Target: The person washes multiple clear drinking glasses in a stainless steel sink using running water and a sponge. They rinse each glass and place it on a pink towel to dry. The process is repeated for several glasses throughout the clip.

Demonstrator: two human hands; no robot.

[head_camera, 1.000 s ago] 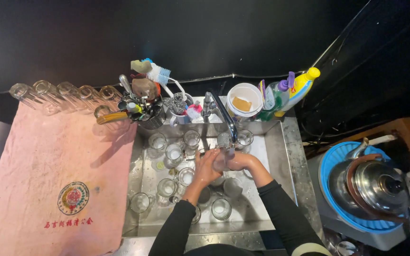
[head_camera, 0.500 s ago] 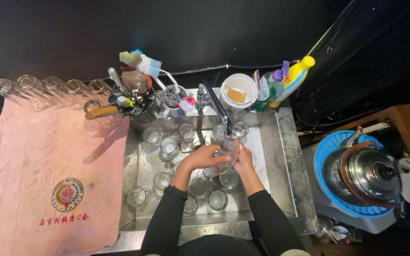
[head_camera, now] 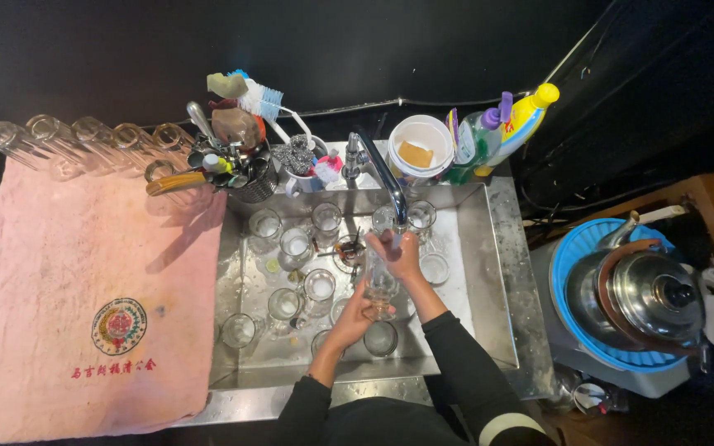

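Both hands grip one clear glass at frame centre: the left hand cups its base from below, and the right hand closes round its top. Its long axis runs up-frame toward the tap (spout just above), over the sink.

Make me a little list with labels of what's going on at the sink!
Place: steel sink beside a pink towel
Left hand: holds the bottom of a tall glass
Right hand: grips the top of that glass, under the tap
In the sink: many small glasses, standing upright
On the towel: a row of glasses along the far edge
Behind the sink: brush holder, white tub, soap bottles
Right side: kettle on a blue basket
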